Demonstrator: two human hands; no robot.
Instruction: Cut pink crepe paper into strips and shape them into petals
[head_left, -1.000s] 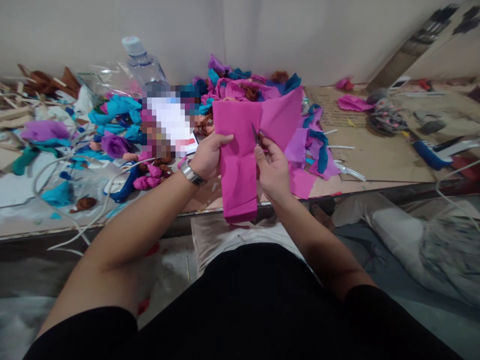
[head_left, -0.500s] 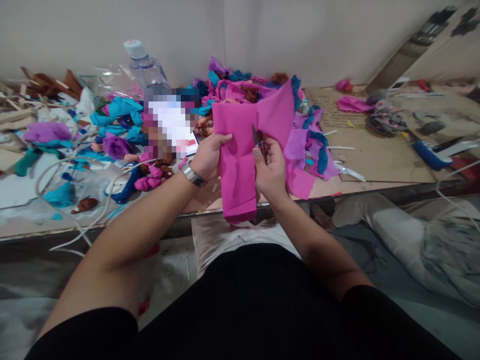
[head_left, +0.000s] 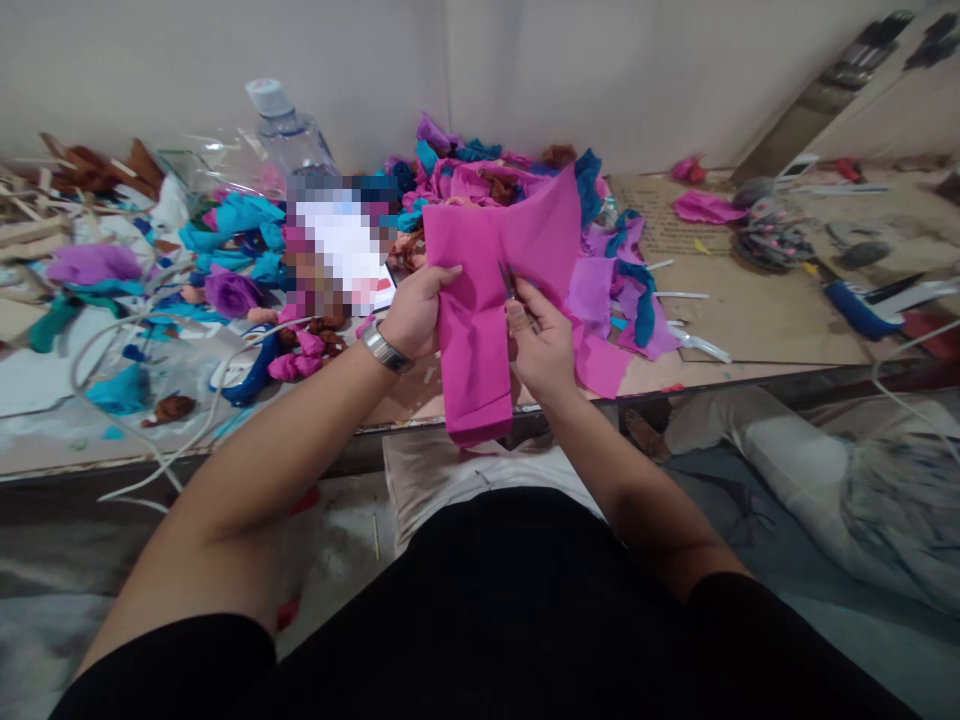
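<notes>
Snag risk, tbh
Your left hand (head_left: 417, 314) pinches pink paper (head_left: 471, 335), right hand (head_left: 544, 348) curls round scissors (head_left: 509, 285); slack between could catch.

Beyond the raised pink paper (head_left: 469, 250), passage is being blocked by heaped scraps (head_left: 480, 185), and leftward by crumpled paper (head_left: 232, 290) and a bottle (head_left: 296, 145), while rightward a way is being left over the cardboard (head_left: 757, 320), between purple sheets (head_left: 590, 290) and a blue-and-white tool (head_left: 860, 309).

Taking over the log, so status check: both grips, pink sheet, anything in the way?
Left grip pinching pink sheet. Right grip holding scissors at sheet. Crumpled scraps behind it.
</notes>
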